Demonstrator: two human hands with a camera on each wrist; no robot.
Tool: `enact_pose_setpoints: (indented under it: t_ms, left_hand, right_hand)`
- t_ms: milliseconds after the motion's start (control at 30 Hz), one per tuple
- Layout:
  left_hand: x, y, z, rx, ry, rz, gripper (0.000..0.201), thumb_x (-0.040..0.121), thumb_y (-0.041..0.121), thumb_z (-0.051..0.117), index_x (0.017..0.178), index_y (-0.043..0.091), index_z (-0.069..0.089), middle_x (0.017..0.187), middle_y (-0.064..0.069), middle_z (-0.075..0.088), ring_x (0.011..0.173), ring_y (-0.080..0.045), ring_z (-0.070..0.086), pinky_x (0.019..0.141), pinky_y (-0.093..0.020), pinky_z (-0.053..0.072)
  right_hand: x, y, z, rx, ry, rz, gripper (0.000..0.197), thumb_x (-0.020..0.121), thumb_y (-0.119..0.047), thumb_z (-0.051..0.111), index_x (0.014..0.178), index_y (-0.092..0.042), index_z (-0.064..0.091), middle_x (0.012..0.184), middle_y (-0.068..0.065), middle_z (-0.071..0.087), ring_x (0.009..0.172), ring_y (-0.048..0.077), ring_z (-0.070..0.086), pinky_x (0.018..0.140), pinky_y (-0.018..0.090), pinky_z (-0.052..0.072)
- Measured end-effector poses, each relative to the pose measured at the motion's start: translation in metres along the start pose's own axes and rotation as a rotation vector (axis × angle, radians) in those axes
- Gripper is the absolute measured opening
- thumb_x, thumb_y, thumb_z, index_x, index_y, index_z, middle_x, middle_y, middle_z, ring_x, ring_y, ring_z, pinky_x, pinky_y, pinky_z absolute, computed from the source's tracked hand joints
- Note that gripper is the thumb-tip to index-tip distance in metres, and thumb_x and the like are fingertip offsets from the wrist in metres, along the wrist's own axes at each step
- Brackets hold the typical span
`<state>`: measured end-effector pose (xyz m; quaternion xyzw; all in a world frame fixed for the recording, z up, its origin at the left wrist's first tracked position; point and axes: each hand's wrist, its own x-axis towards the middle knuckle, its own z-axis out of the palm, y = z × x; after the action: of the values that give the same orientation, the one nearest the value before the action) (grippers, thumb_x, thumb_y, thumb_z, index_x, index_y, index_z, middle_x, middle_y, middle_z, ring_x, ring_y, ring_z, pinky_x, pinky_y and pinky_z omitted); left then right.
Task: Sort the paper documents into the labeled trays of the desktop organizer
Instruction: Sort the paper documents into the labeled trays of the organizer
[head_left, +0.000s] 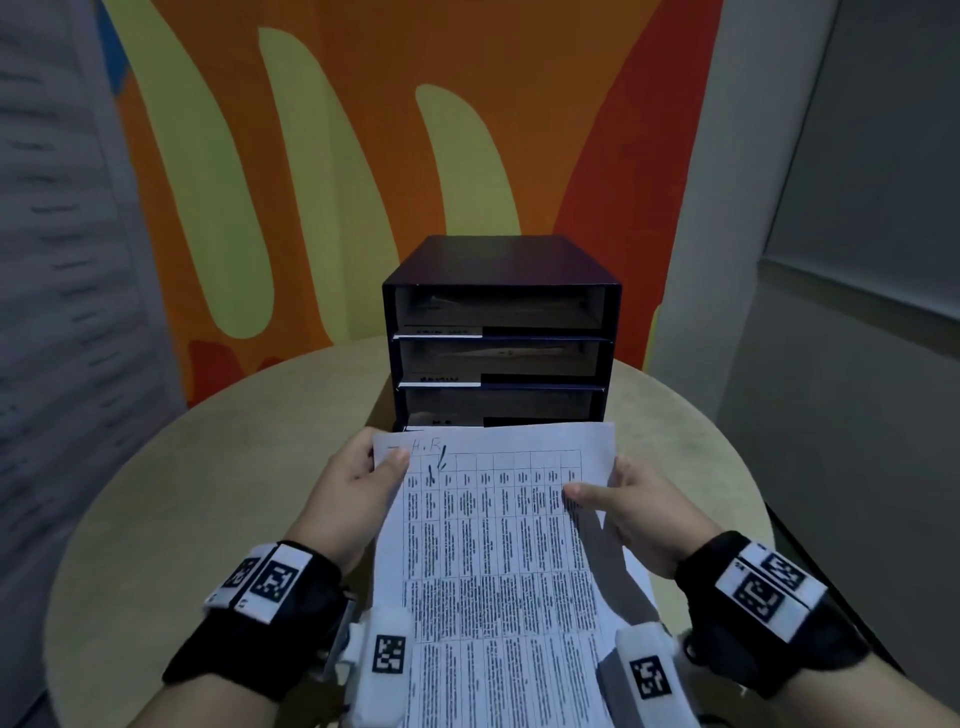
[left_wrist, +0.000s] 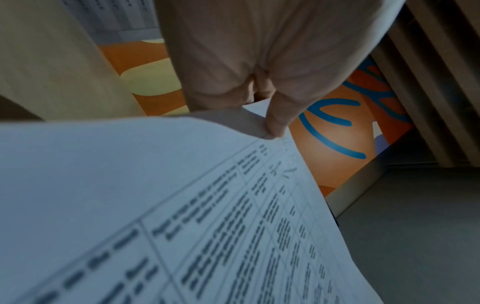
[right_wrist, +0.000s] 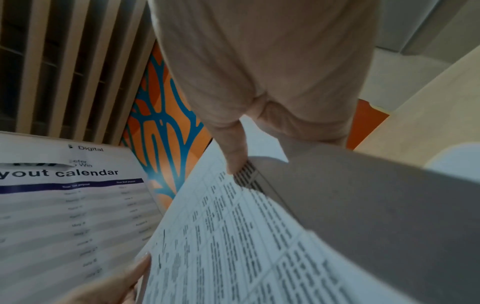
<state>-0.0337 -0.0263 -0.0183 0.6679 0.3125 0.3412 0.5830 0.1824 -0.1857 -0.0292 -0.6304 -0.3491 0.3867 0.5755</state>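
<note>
Both hands pinch sheet (head_left: 498, 545) edges.

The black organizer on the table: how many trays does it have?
3, stacked in the organizer: top tray, middle tray, bottom tray. The paper held in front covers the base, so a lower one may be hidden.

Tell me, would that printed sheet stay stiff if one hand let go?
Probably not. The sheet already bows between the left hand and right hand, so it would likely droop. It looks thin and light, so it could slide off.
</note>
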Motion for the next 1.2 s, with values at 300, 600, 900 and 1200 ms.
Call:
enact_pose_setpoints:
  t_ms: [300, 600, 900, 1200]
  left_hand:
    - [0.000, -0.012, 0.002, 0.003, -0.160, -0.121, 0.029, 0.099, 0.000, 0.046, 0.123, 0.011, 0.058, 0.118, -0.004, 0.070, 0.109, -0.020, 0.066, 0.100, -0.045, 0.048]
    - [0.003, -0.037, 0.003, 0.053, -0.179, -0.292, 0.029, 0.099, -0.002, 0.044, 0.111, 0.018, 0.062, 0.110, -0.005, 0.072, 0.099, -0.022, 0.071, 0.086, -0.039, 0.055]
    - [0.012, -0.067, 0.000, 0.185, -0.113, -0.458, 0.029, 0.088, -0.007, 0.045, 0.112, 0.007, 0.053, 0.106, -0.023, 0.068, 0.100, -0.044, 0.065, 0.092, -0.060, 0.048]
    - [0.013, -0.069, -0.002, 0.244, -0.150, -0.448, 0.028, 0.084, 0.006, 0.050, 0.109, 0.018, 0.053, 0.105, -0.012, 0.069, 0.096, -0.031, 0.069, 0.092, -0.053, 0.052]
  right_hand:
    - [0.011, -0.012, 0.002, 0.045, 0.179, -0.097, 0.026, 0.093, -0.001, 0.058, 0.118, -0.004, 0.062, 0.109, 0.010, 0.072, 0.102, 0.026, 0.068, 0.096, 0.046, 0.050]
    - [0.010, 0.017, -0.005, -0.258, 0.016, 0.154, 0.025, 0.084, -0.006, 0.059, 0.105, -0.013, 0.070, 0.101, 0.005, 0.075, 0.098, 0.027, 0.070, 0.095, 0.050, 0.051]
    - [0.008, 0.031, 0.004, -0.230, -0.006, 0.235, 0.030, 0.080, 0.006, 0.045, 0.105, 0.010, 0.060, 0.109, 0.033, 0.063, 0.081, 0.026, 0.056, 0.072, 0.038, 0.044]
    - [0.016, 0.039, 0.006, -0.276, 0.043, 0.279, 0.036, 0.077, 0.004, 0.040, 0.109, 0.010, 0.054, 0.122, 0.036, 0.044, 0.082, 0.019, 0.047, 0.061, 0.038, 0.041]
